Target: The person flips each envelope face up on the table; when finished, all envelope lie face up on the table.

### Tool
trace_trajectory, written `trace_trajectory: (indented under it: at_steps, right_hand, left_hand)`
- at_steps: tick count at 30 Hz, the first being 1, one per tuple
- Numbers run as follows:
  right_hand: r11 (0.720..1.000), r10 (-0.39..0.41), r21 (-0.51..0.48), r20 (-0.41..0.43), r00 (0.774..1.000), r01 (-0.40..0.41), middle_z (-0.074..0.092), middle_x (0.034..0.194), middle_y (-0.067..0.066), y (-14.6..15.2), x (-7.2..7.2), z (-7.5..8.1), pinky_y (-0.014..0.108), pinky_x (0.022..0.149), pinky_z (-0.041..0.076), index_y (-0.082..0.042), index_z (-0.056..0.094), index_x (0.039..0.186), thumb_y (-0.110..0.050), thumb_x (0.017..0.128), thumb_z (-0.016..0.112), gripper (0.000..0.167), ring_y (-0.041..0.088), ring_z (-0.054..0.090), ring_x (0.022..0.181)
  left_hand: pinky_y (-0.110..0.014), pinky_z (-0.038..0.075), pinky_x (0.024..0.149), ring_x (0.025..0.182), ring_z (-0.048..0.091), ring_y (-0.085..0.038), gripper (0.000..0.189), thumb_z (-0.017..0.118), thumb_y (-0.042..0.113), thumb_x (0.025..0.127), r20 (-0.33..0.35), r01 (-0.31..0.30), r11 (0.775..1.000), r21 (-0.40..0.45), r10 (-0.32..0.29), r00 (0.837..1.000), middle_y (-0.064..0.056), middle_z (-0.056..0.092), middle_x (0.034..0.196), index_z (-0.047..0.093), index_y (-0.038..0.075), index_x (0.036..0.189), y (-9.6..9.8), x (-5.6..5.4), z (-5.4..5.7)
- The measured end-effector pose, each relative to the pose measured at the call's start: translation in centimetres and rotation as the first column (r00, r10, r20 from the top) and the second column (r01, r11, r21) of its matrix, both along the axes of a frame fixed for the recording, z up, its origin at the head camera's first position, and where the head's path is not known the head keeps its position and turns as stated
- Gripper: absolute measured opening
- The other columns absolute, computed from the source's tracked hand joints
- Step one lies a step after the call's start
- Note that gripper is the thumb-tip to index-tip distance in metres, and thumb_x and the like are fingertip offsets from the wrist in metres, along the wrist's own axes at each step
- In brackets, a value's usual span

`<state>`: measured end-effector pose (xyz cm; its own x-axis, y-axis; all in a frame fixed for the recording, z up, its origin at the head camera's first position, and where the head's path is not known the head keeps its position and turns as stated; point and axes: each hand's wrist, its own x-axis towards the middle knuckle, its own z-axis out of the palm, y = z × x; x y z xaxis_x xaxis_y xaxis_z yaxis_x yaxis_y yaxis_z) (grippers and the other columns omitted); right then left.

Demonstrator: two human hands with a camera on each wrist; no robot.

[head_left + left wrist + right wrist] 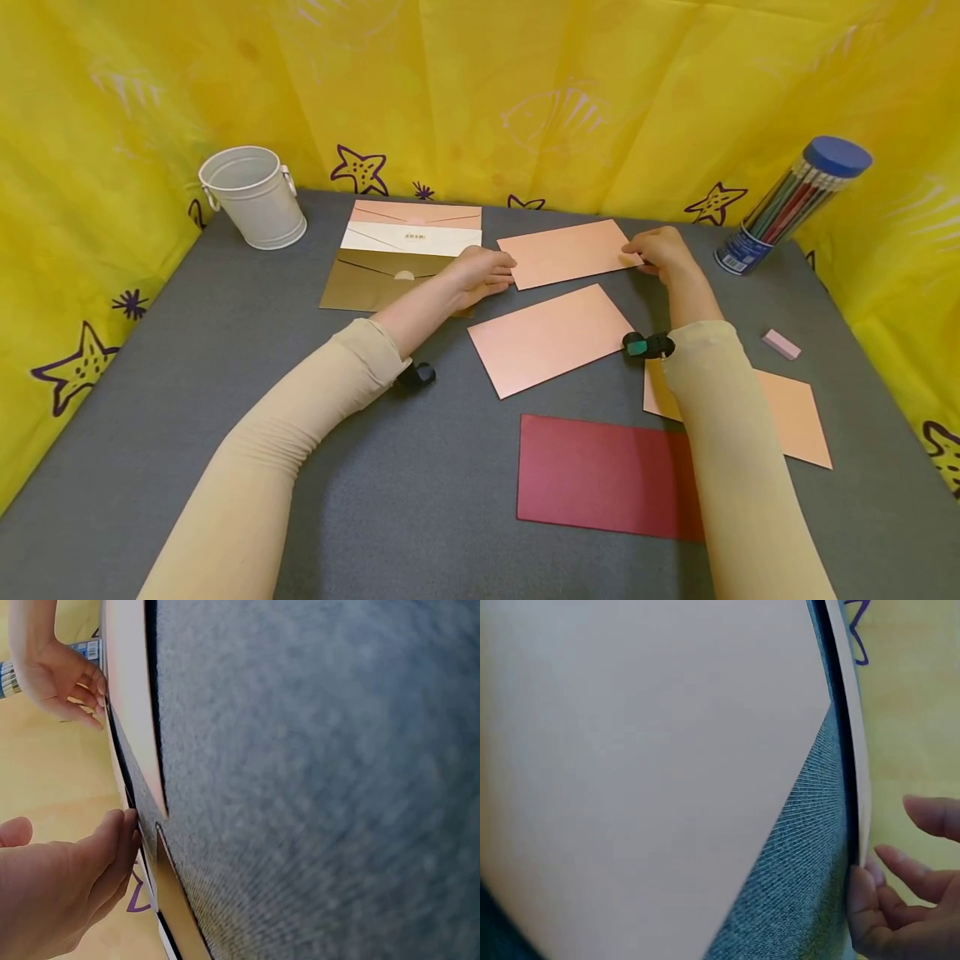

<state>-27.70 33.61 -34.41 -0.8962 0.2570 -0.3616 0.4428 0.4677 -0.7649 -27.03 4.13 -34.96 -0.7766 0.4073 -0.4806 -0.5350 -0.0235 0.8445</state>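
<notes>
Both hands are at a plain peach envelope (570, 254) toward the back of the table. My right hand (663, 250) pinches its right end between fingers above and below, as the right wrist view also shows at the hand (907, 900). At the left end, my left hand (480, 277) touches the short edge with nearly straight fingers; in the left wrist view the thumb of this hand (67, 877) stands apart. A pinkish envelope (551, 340) lies just in front. Left of the hands, peach, white and gold envelopes (375, 279) overlap, flaps showing.
A dark red envelope (600, 475) lies nearer me, partly under my right forearm, which also covers part of another peach envelope (795, 417). A pink eraser (782, 344) is at right. A white bucket (258, 204) and a pencil tube (787, 208) stand behind, before yellow cloth (465, 100).
</notes>
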Motion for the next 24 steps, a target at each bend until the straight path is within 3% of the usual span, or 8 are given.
trace_trajectory:
  at_steps: [2,4,10,15,17,20,24]
  right_hand:
    - [1.0,-0.012,-0.017,-0.001,1.0,0.012,0.047,0.124,0.012,-0.1,-0.1,0.0,0.01,0.06,0.048,0.006,0.042,0.145,-0.01,0.094,0.061,0.056,0.002,0.048,0.067]
    - [0.999,-0.032,-0.023,-0.009,0.999,0.032,0.048,0.127,0.014,-0.1,-0.2,0.0,0.011,0.06,0.047,0.006,0.041,0.146,-0.007,0.094,0.061,0.057,0.0,0.049,0.061]
    - [0.998,-0.062,-0.023,-0.016,0.998,0.062,0.05,0.102,0.0,0.2,-0.4,-0.1,0.013,0.064,0.046,0.005,0.044,0.145,-0.008,0.095,0.061,0.054,0.002,0.051,0.065]
    - [0.992,-0.075,-0.099,-0.019,0.997,0.073,0.056,0.089,-0.008,0.3,-0.2,0.1,0.011,0.065,0.05,0.004,0.043,0.145,-0.009,0.095,0.062,0.056,0.0,0.054,0.067]
    - [0.986,-0.085,-0.146,-0.024,0.996,0.081,0.058,0.079,-0.011,0.3,-0.1,0.1,0.011,0.064,0.052,0.003,0.042,0.146,-0.01,0.094,0.063,0.057,-0.001,0.056,0.065]
    - [0.971,-0.107,-0.217,-0.026,0.994,0.098,0.06,0.073,-0.013,0.2,0.0,0.2,0.012,0.065,0.054,0.0,0.045,0.143,-0.011,0.094,0.065,0.054,0.0,0.058,0.065]
    - [0.947,-0.122,-0.305,-0.037,0.992,0.105,0.063,0.074,-0.011,-0.2,0.2,0.5,0.013,0.065,0.056,-0.005,0.053,0.13,-0.012,0.091,0.068,0.042,0.004,0.06,0.065]
  left_hand:
    - [-0.037,0.035,0.121,0.143,0.042,-0.035,0.054,0.05,0.006,0.098,0.0,-0.004,1.0,0.006,0.004,1.0,-0.024,0.037,0.155,0.033,-0.008,0.148,-0.2,-0.1,0.1]
    - [-0.038,0.034,0.121,0.144,0.041,-0.035,0.055,0.05,0.005,0.098,0.004,-0.006,1.0,0.016,0.006,1.0,-0.024,0.036,0.156,0.032,-0.007,0.149,-0.4,-0.2,0.2]
    - [-0.038,0.034,0.121,0.144,0.04,-0.037,0.055,0.047,0.003,0.099,0.041,-0.052,0.994,0.093,0.048,0.998,-0.025,0.033,0.158,0.03,-0.007,0.15,-1.1,-0.7,0.7]
    - [-0.036,0.037,0.119,0.141,0.045,-0.035,0.049,0.048,0.0,0.098,0.051,-0.087,0.991,0.1,0.082,0.995,-0.025,0.039,0.154,0.038,-0.01,0.145,-1.6,-1.0,0.9]
    - [-0.032,0.044,0.114,0.133,0.054,-0.03,0.046,0.05,0.0,0.098,0.032,-0.092,0.994,0.061,0.09,0.995,-0.024,0.045,0.149,0.043,-0.01,0.142,-1.8,-1.0,1.0]
    - [-0.02,0.054,0.093,0.105,0.066,-0.02,0.046,0.053,-0.001,0.097,-0.015,-0.084,0.996,0.001,0.084,0.996,-0.018,0.057,0.131,0.045,-0.009,0.141,-2.3,-1.2,1.1]
    - [-0.014,0.052,0.073,0.078,0.063,-0.009,0.05,0.055,-0.003,0.096,-0.078,-0.057,0.998,-0.011,0.056,0.995,-0.009,0.062,0.102,0.043,-0.007,0.144,-3.1,-1.3,1.0]
